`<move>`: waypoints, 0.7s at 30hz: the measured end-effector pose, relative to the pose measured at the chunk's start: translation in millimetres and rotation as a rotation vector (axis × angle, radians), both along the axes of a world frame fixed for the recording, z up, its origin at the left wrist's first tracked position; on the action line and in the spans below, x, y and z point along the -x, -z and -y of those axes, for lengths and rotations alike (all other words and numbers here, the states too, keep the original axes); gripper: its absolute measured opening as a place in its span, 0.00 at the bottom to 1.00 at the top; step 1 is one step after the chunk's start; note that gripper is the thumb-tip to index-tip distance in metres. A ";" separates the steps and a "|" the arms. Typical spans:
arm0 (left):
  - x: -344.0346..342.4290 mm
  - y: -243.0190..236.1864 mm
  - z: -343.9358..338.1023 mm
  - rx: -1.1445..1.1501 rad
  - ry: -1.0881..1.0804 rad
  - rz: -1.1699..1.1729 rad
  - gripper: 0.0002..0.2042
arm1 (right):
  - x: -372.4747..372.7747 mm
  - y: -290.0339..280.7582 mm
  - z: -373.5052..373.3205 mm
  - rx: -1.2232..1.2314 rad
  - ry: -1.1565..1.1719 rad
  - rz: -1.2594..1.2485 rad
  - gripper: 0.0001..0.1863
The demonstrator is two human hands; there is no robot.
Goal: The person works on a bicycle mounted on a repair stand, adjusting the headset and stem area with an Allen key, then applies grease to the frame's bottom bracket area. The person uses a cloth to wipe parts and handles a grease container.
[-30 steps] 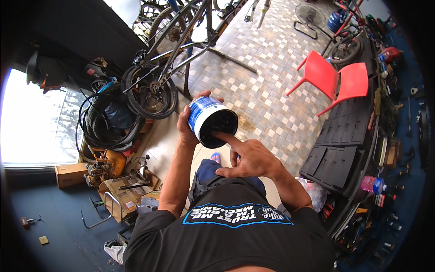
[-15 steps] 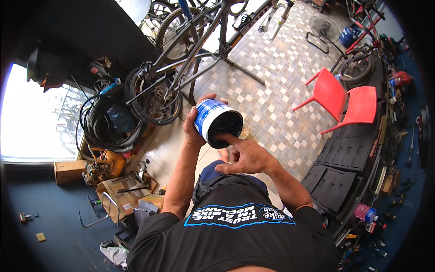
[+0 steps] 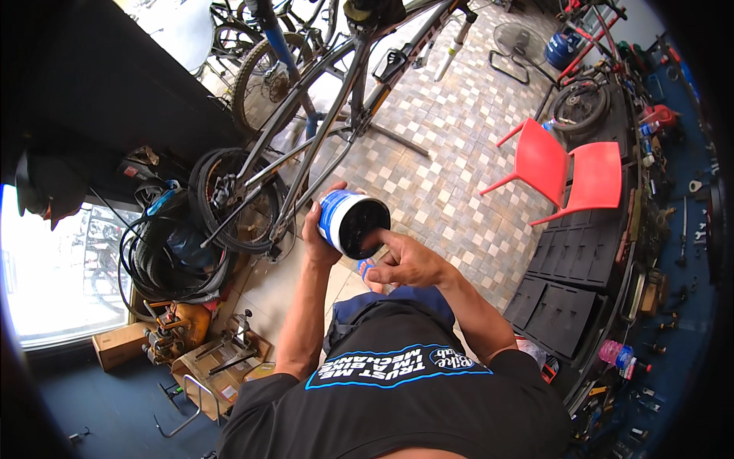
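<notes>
A round blue-and-white tub (image 3: 331,220) is tilted toward me, its mouth uncovered and its inside dark. My left hand (image 3: 314,239) is wrapped round its left side and holds it up in front of my body. My right hand (image 3: 415,261) is at the tub's mouth, with the index finger reaching in over the near right rim. The thumb stands apart below it, and the other fingers are curled and partly hidden. I see nothing held in that hand. What coats the inside of the tub is too dark to make out.
A bicycle frame (image 3: 310,145) stands ahead on the left, near coiled black tires (image 3: 164,260). Two red chairs (image 3: 596,176) stand to the right beside black panels (image 3: 554,314). Cardboard boxes (image 3: 122,346) lie at lower left. A fan (image 3: 520,42) stands farther off on the tiled floor.
The view has shifted, and the tub and both hands appear slightly lower and farther left. My left hand keeps its hold; my right index finger remains inside the tub's mouth.
</notes>
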State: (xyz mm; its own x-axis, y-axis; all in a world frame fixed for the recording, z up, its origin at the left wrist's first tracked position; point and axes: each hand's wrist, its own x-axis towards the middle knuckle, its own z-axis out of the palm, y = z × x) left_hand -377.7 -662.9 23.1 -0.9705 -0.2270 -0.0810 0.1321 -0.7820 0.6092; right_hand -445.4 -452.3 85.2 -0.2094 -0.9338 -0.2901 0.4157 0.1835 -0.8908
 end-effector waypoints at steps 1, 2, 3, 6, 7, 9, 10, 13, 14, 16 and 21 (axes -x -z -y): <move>2.7 4.6 0.7 -0.007 -0.011 0.018 0.38 | 8.7 1.6 1.5 0.014 0.000 0.073 0.36; 6.3 7.3 2.2 0.005 -0.016 0.043 0.38 | 18.5 3.7 1.9 0.040 0.044 0.113 0.34; 7.3 14.3 4.5 -0.007 -0.036 0.074 0.38 | 29.1 6.0 1.4 0.066 0.081 0.153 0.32; 6.1 30.3 9.5 -0.041 -0.088 0.173 0.38 | 71.1 28.0 -1.7 0.051 0.183 0.168 0.27; 4.9 34.6 10.6 -0.066 -0.087 0.190 0.38 | 88.1 43.6 -0.8 0.028 0.215 0.155 0.26; -4.2 39.3 8.1 -0.096 -0.106 0.218 0.38 | 124.6 93.4 6.8 -0.073 0.286 -0.008 0.25; -7.2 38.7 4.1 -0.105 -0.136 0.243 0.38 | 147.8 124.3 12.3 -0.130 0.292 -0.132 0.27; -26.3 46.0 -7.2 -0.109 -0.234 0.310 0.37 | 199.8 194.8 36.3 -0.179 0.252 -0.520 0.33; -28.6 45.5 -16.8 -0.107 -0.282 0.312 0.37 | 215.1 213.9 46.2 -0.182 0.216 -0.649 0.34; -29.5 44.4 -34.4 -0.125 -0.369 0.338 0.37 | 242.4 245.7 68.5 -0.184 0.159 -0.765 0.38; -0.4 16.6 -79.7 -0.216 -0.492 0.358 0.36 | 286.4 291.3 114.0 -0.206 0.045 -0.990 0.41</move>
State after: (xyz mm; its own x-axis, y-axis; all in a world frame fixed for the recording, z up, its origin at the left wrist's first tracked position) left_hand -377.3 -583.2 6.5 -0.6613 -0.5811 -0.4745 0.3244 -0.7918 0.5175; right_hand -731.8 -566.3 -206.1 -0.4770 -0.8704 -0.1217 -0.4827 0.3752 -0.7914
